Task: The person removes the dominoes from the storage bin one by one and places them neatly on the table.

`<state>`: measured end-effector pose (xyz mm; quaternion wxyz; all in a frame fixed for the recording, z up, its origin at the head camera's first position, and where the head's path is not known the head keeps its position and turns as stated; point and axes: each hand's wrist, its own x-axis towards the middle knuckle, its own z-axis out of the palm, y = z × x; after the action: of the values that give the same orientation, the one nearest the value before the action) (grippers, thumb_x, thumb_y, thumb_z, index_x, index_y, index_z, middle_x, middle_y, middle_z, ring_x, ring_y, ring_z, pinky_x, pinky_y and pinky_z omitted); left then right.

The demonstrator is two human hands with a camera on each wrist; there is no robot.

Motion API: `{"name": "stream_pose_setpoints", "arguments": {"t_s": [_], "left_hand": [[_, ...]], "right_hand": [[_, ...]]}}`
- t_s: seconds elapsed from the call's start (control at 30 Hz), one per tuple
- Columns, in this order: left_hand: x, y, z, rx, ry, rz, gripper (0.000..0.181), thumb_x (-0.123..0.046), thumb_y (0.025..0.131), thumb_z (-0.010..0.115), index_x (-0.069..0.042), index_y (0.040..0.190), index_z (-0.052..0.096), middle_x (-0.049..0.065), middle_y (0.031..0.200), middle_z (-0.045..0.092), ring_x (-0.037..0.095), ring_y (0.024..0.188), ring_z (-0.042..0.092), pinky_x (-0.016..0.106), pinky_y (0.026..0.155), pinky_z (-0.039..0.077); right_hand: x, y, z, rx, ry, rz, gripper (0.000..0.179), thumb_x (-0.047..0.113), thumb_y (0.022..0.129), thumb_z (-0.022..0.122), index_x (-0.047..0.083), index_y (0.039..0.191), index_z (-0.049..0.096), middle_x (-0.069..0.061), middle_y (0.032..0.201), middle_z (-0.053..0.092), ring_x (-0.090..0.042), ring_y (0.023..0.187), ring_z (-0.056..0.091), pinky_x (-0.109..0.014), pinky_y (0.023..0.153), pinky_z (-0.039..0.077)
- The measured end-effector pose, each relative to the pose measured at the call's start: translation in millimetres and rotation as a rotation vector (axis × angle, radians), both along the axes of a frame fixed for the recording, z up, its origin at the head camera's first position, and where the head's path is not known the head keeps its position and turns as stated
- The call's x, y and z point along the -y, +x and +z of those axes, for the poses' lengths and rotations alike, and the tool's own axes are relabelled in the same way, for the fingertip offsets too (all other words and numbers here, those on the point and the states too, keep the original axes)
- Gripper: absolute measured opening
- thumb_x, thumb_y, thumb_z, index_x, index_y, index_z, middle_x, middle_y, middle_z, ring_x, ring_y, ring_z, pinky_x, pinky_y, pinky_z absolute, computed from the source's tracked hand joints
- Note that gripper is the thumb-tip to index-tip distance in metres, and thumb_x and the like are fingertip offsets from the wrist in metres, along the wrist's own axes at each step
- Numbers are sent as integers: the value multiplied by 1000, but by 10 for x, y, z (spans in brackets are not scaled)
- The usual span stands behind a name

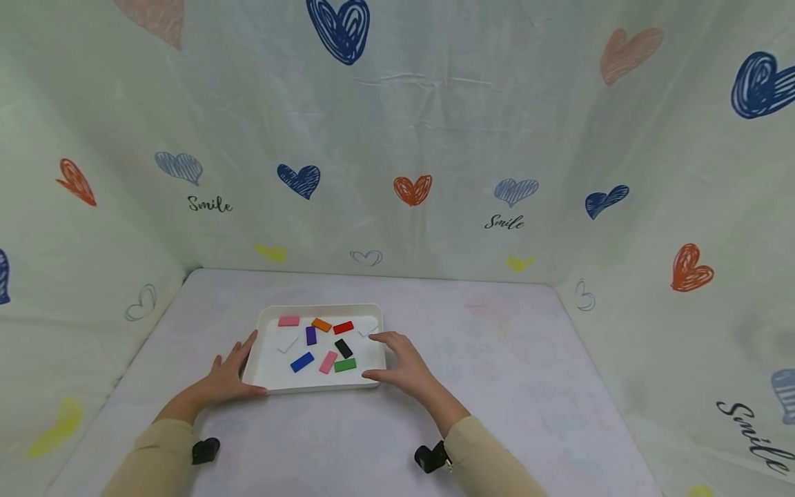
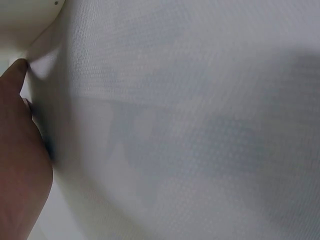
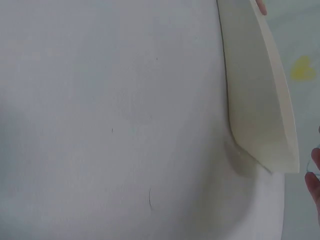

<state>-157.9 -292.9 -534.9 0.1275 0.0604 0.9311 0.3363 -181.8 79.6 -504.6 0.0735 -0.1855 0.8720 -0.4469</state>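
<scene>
Shallow white tray flat on the surface, between the two hands and spanning most of the gap from one to the other. At its left end, left hand, spread and unclosed: fingers extended along the left rim, thumb at the near left corner. At its right end, right hand, likewise unclosed: thumb and forefinger extended and set apart, tips at the right rim; contact with the rim not certain.

Inside the tray, small rectangular blocks. Along the far side, from left to right: pink block, orange block, red block and, nearest the right fingertips, pale block, faint against the floor. Across the middle: second pale block, purple block, black block. Along the near side: blue block, second pink block, green block.

Farther out, beige sleeves and black wrist cameras; behind the surface, pale backdrop with printed hearts and "Smile" lettering.
</scene>
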Motion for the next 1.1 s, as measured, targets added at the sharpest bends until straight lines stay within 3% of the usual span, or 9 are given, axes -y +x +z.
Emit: {"name": "stream_pose_setpoints", "arguments": {"t_s": [0.17, 0.27, 0.4, 0.6, 0.87, 0.97, 1.1], "left_hand": [[20, 21, 11, 24, 33, 26, 128, -44, 67, 85, -5, 154, 1, 38, 152, 7, 54, 140, -5, 65, 107, -17], [29, 29, 10, 36, 40, 39, 128, -44, 66, 85, -5, 154, 1, 38, 152, 6, 53, 140, -7, 63, 107, -18], [24, 21, -29, 34, 25, 57, 128, -45, 67, 84, -6, 155, 0, 38, 152, 6, 52, 141, -7, 62, 108, -19], [-4, 23, -67, 24, 19, 68, 127, -44, 67, 84, -7, 155, 0, 37, 153, 6, 52, 141, -7, 60, 108, -19], [-9, 15, -64, 11, 32, 70, 126, -43, 68, 84, -8, 155, 1, 36, 153, 7, 50, 142, -7, 59, 108, -20], [-2, 5, -81, 8, 23, 65, 125, -43, 68, 84, -8, 155, 1, 36, 153, 7, 51, 142, -6, 59, 108, -20], [2, -4, -96, 11, 21, 60, 125, -43, 69, 84, -9, 156, 0, 36, 154, 7, 51, 142, -6, 60, 108, -20]], "right_hand": [[198, 11, -37, 62, -112, -11, 65, 23, 78, 84, 13, 136, 55, -2, 132, 56, -28, 125, 48, -52, 102, 40], [313, 14, -70, 73, -164, -18, 65, 18, 78, 84, 10, 135, 55, 0, 127, 58, -25, 118, 52, -46, 99, 45], [455, 9, -118, 89, -215, -34, 62, 14, 78, 83, 9, 134, 57, 2, 124, 60, -22, 112, 54, -38, 95, 48], [627, -16, -187, 109, -245, -44, 58, 11, 78, 83, 8, 131, 59, -1, 119, 62, -23, 109, 56, -40, 92, 49], [766, -126, -220, 167, -196, -88, 58, 10, 75, 85, 12, 128, 62, 1, 108, 63, -19, 97, 55, -22, 75, 50], [794, -173, -218, 168, -117, -84, 56, 15, 73, 87, 14, 125, 64, 3, 103, 62, -17, 94, 53, -24, 75, 50], [821, -226, -225, 138, 40, -71, 54, 25, 71, 89, 20, 120, 67, 7, 101, 57, -14, 96, 51, -35, 85, 44]]}}
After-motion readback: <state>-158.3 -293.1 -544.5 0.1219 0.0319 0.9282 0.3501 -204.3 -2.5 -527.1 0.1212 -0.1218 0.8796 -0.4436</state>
